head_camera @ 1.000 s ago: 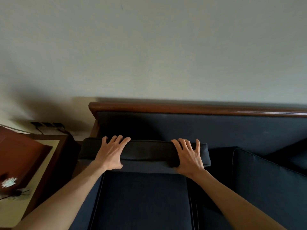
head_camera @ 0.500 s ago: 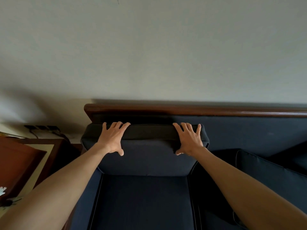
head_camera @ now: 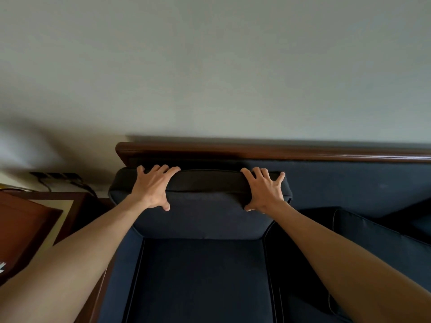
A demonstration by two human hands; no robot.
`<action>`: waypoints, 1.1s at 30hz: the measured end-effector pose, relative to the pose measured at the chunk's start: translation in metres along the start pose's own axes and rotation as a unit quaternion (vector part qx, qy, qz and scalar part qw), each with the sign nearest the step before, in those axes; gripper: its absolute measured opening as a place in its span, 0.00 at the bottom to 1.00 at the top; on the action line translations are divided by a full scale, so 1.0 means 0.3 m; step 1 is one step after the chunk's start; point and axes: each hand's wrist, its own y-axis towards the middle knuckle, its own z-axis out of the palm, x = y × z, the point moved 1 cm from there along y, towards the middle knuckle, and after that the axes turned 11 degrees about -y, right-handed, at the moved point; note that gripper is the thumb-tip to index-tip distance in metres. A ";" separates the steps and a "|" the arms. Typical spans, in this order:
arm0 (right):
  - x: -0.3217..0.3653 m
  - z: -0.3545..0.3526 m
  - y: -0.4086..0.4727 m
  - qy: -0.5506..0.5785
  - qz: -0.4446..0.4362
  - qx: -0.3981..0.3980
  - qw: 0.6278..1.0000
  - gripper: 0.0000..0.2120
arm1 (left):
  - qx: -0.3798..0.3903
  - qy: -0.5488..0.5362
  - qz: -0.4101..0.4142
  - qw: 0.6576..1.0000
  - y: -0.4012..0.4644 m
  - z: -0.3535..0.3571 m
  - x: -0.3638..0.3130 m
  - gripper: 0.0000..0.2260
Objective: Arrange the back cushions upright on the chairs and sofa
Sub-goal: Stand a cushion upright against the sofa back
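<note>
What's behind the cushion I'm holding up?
Behind the back cushion rises the sofa's padded backrest, capped by a wooden rail, then the wall. The backrest directly behind the cushion is covered.

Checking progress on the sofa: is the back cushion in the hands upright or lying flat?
Upright: the back cushion stands on the seat against the sofa backrest, both hands gripping its top edge.
</note>
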 end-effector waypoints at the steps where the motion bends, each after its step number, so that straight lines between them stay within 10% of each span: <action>1: 0.001 0.002 0.008 0.006 0.003 -0.001 1.000 0.57 | 0.006 -0.010 -0.001 1.000 0.010 -0.004 0.005 0.55; 33: -0.070 -0.154 0.040 0.088 0.005 0.058 0.994 0.49 | 0.082 -0.113 -0.087 0.986 0.071 -0.117 -0.096 0.49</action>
